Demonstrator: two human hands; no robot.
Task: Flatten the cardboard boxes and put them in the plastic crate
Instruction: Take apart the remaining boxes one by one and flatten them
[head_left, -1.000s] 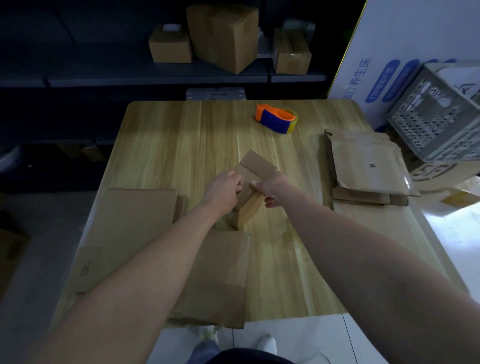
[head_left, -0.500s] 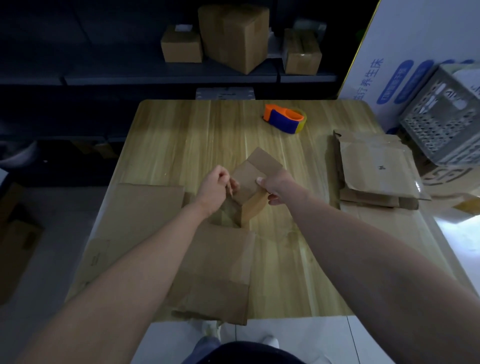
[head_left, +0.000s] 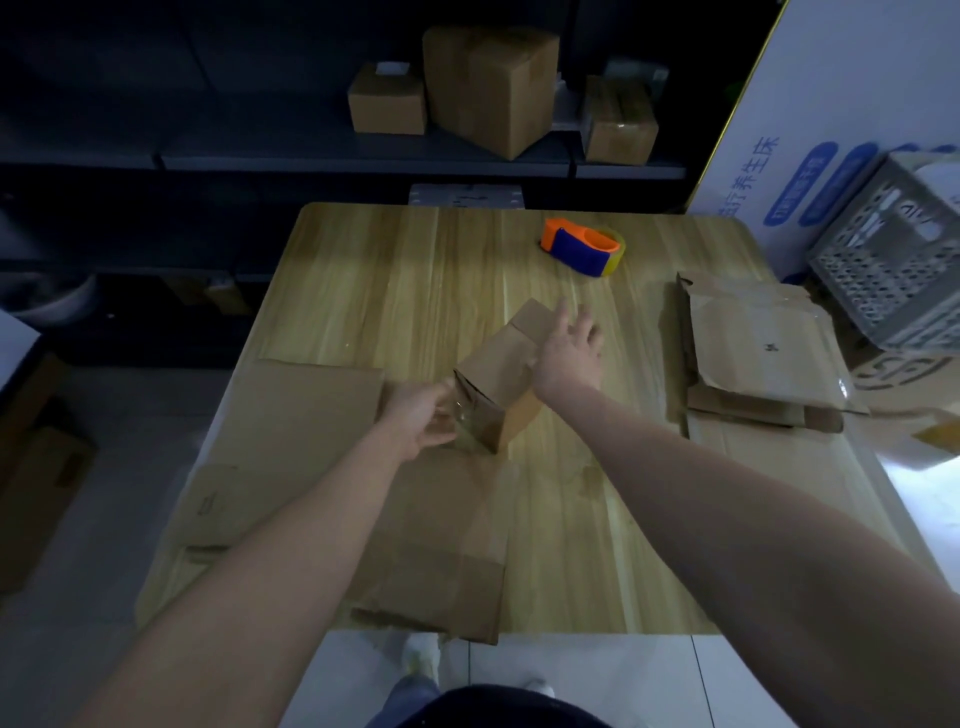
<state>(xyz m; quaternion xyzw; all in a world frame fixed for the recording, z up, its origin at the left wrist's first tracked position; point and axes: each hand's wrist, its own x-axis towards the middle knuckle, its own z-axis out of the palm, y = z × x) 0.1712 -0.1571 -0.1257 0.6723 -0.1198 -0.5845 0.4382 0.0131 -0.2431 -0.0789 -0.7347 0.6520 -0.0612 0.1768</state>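
Two hands are meeting at the small cardboard box (head_left: 496, 382): the right hand (head_left: 569, 356) is lying on its top with fingers straight and spread, gripping nothing, while the left hand (head_left: 421, 421) is touching its taped near end, too blurred to tell whether it is gripping. The box is sitting mid-table (head_left: 363, 291), beside flat cardboard sheets (head_left: 296, 431). A stack of flattened boxes (head_left: 758, 343) is lying at the right edge, near the plastic crate (head_left: 893, 280). An orange tape dispenser (head_left: 582, 247) is resting farther back.

Right hand (head_left: 569, 358) released flap, now spread; left hand (head_left: 421, 418) lower on box (head_left: 498, 374)
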